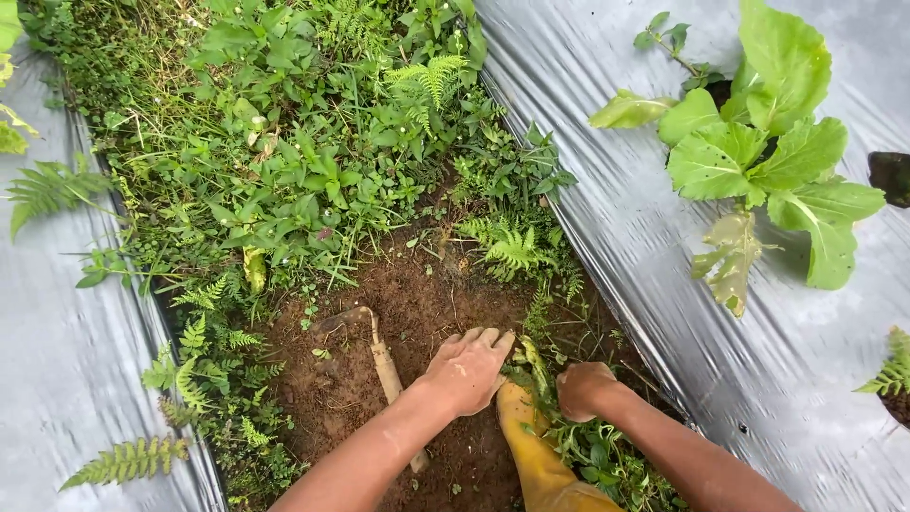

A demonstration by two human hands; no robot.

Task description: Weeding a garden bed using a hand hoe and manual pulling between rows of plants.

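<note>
We look down on a furrow of bare soil (417,313) between two sheets of silver plastic mulch (607,218). Our left hand (467,368) lies palm down on the soil, fingers together and bent at the tips, pressing on the ground; we cannot see anything under it, so whether it holds something is hidden. Our right hand (585,389) is curled into a fist around a tuft of weeds (536,365), the stems coming out toward the left hand; the fingers themselves are tucked out of sight.

Just left of the left hand lies a hoe (374,346), its wooden handle running down under the left forearm, where the lower end is covered. Its curved blade is soil-coloured and hard to tell from the ground.

Between the two forearms a yellow boot (531,455) shows, cut off by the bottom edge. More loose weeds lie beside it under the right forearm.

Beyond the bare patch, dense weeds and ferns (303,142) fill the furrow to the top edge. On the right sheet grows a leafy plant (758,152) with broad pale green leaves, one drooping and yellowed; the hole it grows from is mostly hidden by its leaves. The sheets are blurred with streaks, so their surface detail is unclear.
</note>
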